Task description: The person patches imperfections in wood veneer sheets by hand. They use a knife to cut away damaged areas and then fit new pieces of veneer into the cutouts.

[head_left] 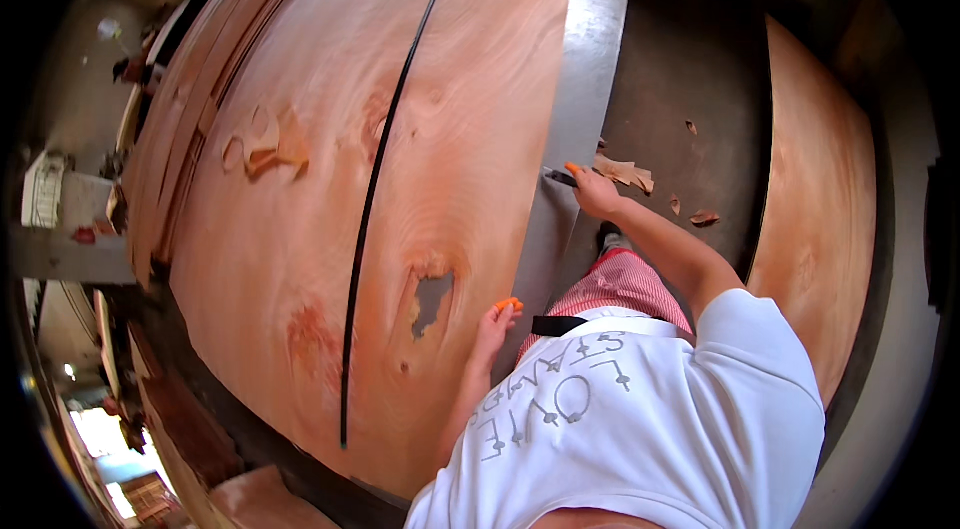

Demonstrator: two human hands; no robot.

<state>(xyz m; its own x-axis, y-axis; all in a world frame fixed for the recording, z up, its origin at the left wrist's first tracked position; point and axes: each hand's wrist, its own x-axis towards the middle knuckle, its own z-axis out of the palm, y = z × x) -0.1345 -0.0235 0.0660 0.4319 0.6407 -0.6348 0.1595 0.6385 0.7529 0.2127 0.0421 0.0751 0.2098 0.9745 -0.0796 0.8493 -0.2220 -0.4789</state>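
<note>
My right hand [597, 192] is closed round a knife [562, 178] with a dark handle, its tip over the grey metal strip [575, 99] beside the veneer's right edge. An orange cover shows on one of its fingers. My left hand [489, 331] is lower down, near the same edge, its fingers loosely bent with orange covers on the tips; I see nothing held in it. A large reddish wood veneer sheet [480, 129] spreads to the left, with a ragged hole near my left hand. A long thin black rod [386, 134] lies lengthwise across the sheet.
Torn veneer scraps [275, 147] rest on the sheet's left part. More scraps [625, 172] lie on the dark floor beyond my right hand. Another veneer stack [815, 199] stands at the right. Layered sheet edges [195, 144] rise along the far left.
</note>
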